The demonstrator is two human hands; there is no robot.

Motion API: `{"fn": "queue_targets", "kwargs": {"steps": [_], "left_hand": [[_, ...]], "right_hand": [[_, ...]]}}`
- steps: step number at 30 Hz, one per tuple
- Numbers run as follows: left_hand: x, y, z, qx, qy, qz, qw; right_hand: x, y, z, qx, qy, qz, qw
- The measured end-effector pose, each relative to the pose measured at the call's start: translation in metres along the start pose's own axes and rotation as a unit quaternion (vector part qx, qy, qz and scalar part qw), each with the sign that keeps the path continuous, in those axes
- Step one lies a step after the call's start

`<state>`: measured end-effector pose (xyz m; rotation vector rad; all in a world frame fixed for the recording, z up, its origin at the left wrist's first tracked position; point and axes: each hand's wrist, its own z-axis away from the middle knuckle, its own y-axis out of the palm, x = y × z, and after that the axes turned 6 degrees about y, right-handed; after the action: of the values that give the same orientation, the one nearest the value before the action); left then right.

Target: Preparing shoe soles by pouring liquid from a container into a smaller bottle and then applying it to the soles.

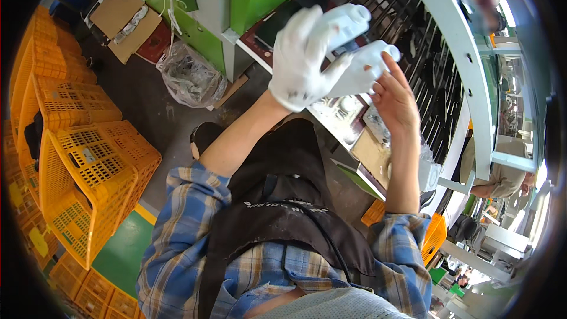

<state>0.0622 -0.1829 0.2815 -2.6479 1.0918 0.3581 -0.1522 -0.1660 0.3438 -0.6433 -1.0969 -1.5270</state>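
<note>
Two pale bluish-white plastic bottles are held up in front of me, side by side, with their narrow ends pointing right. My left hand [300, 53], in a white knit glove, is around the upper bottle [347, 25], and its thumb reaches toward the lower bottle [354, 75]. The glove hides part of both. My right hand [394, 97] is bare and has its fingers closed at the narrow end of the lower bottle. Beneath the hands is a work surface [338, 119] with a brown cardboard piece [372, 152] and clear plastic wrapping [376, 123].
Dark slatted rack or conveyor bars [422, 41] lie beyond the bottles, inside a pale curved frame [472, 77]. Stacked orange crates [97, 171] stand at left. A clear plastic bag [190, 77] hangs by a green panel [204, 44]. Another person's arm [484, 190] shows at right.
</note>
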Motion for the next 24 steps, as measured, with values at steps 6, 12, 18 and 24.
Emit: {"fn": "queue_targets", "kwargs": {"steps": [6, 12, 18, 24], "left_hand": [[0.046, 0.034, -0.005, 0.115, -0.169, 0.155, 0.967], [0.050, -0.023, -0.060, 0.095, -0.173, 0.287, 0.937], [0.072, -0.131, -0.112, 0.129, -0.087, 0.306, 0.939], [0.100, -0.194, -0.127, 0.254, -0.113, 0.284, 0.918]], "right_hand": [[0.005, 0.032, -0.004, -0.131, 0.043, 0.072, 0.988], [-0.013, 0.043, -0.033, -0.302, -0.056, 0.224, 0.925], [-0.039, 0.038, -0.072, -0.445, -0.142, 0.144, 0.872], [-0.060, 0.012, -0.067, -0.576, -0.225, 0.273, 0.737]]}}
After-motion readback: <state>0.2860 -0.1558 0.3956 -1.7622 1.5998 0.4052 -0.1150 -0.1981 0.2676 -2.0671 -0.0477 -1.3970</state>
